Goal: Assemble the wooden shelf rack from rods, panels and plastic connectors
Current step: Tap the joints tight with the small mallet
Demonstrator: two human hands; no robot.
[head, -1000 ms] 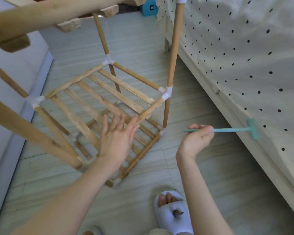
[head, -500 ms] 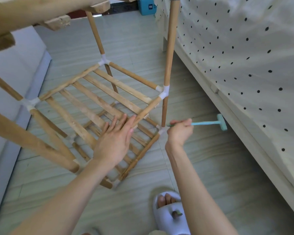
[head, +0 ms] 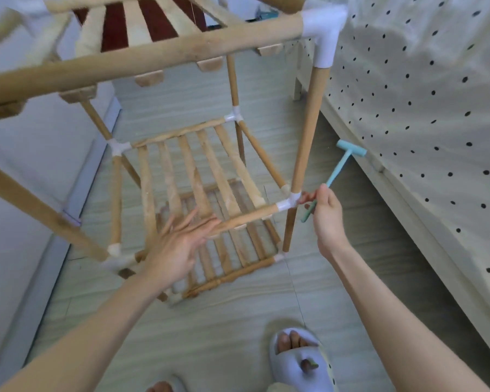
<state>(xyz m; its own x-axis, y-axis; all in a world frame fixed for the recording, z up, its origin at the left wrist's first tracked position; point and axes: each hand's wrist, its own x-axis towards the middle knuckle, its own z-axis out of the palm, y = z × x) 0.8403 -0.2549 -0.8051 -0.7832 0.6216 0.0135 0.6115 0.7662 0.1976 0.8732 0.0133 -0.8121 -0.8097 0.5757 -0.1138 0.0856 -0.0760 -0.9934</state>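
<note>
3 slatted tiers made up the wooden shelf rack (head: 198, 176), which stood on the pale tiled floor (head: 232, 321) right in front of the person, close beside the bed. Round rods formed its frame, joined at the corners by white plastic connectors. The top tier (head: 142, 49) sat nearest the camera, the middle tier (head: 193, 171) below it and the bottom tier (head: 227, 250) down at the floor.

The left hand (head: 178, 244) was spread flat, fingers straight and slightly apart, with the fingertips lying against the front rod (head: 246, 219) of the middle tier. That rod ran to a white corner connector (head: 287, 203) on the front right upright (head: 304, 137). The right hand (head: 327, 213) hovered just beside that connector, its fingers curled round the handle of a small turquoise hammer (head: 338, 165). The hammer head pointed up and away, towards the bed, and the butt of the handle stuck out below the hand. Whether the fingertips actually touched the connector, I could not tell.

At the top right corner a larger white connector (head: 324, 32) capped the same upright. A cream bedcover with black dots (head: 422, 108) hung down over the pale bed frame (head: 436, 264) on the right. A pale wall with a grey skirting (head: 40, 278) ran along the left. Near the bottom edge, 1 foot in a light slipper (head: 300, 360) stood on the tiles.
</note>
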